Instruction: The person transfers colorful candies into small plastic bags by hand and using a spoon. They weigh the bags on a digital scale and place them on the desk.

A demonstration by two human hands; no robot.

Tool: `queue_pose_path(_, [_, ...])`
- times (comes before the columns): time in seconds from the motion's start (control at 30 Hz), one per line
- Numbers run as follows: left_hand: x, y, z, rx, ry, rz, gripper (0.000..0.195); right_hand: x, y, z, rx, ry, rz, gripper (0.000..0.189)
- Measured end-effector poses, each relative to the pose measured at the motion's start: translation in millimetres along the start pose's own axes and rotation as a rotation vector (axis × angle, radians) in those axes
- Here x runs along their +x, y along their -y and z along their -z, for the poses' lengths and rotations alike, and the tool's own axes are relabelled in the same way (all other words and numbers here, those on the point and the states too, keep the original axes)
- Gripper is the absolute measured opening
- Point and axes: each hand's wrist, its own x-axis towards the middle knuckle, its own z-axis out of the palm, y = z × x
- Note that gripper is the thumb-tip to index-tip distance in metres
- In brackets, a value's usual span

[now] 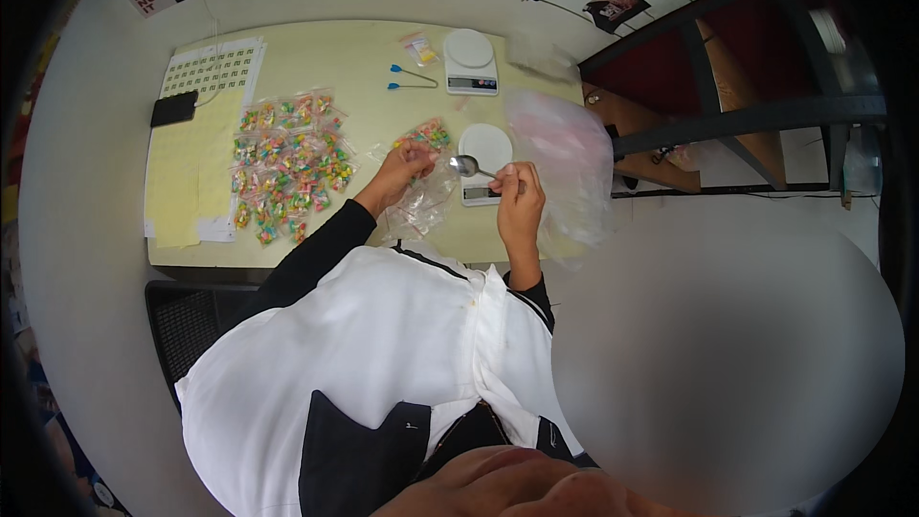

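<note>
My right hand (520, 194) grips a metal spoon (465, 166) by its handle. The spoon's bowl looks bare and hovers at the left edge of the nearer white digital scale (487, 147). Just left of the spoon, my left hand (403, 171) has its fingertips pinched on a thin clear plastic bag (443, 171), whose outline is faint. More clear plastic bags (416, 212) lie loose below that hand. Beyond my left fingers rests a pile of small colourful pieces (429, 132) on or in clear plastic, partly hidden by the hand.
Many small filled zip bags (291, 158) spread across the table's left half. Farther off are a second scale (470, 61), blue-tipped tweezers (413, 77) and a small bag (420, 49). A large translucent bag (560, 158) lies right. A phone (174, 109) rests on sheets (190, 165).
</note>
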Motion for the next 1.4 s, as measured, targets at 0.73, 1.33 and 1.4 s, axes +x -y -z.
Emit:
queue_pose_path(0.73, [-0.3,45.5,16.6,0.044,-0.228,0.253,0.026,-41.3,-126.2,-81.8,0.191,0.133,-0.077,0.02])
queue_pose_path(1.33, [-1.4,53.9,31.3,0.186,-0.244,0.015,0.027,-49.7,-136.1,-60.8,0.569,-0.065,-0.455,0.035])
queue_pose_path(1.4, [-0.5,55.7,31.1,0.267,-0.265,-0.067,0.026,-51.4,-129.5,-53.9,0.56,-0.072,-0.471,0.036])
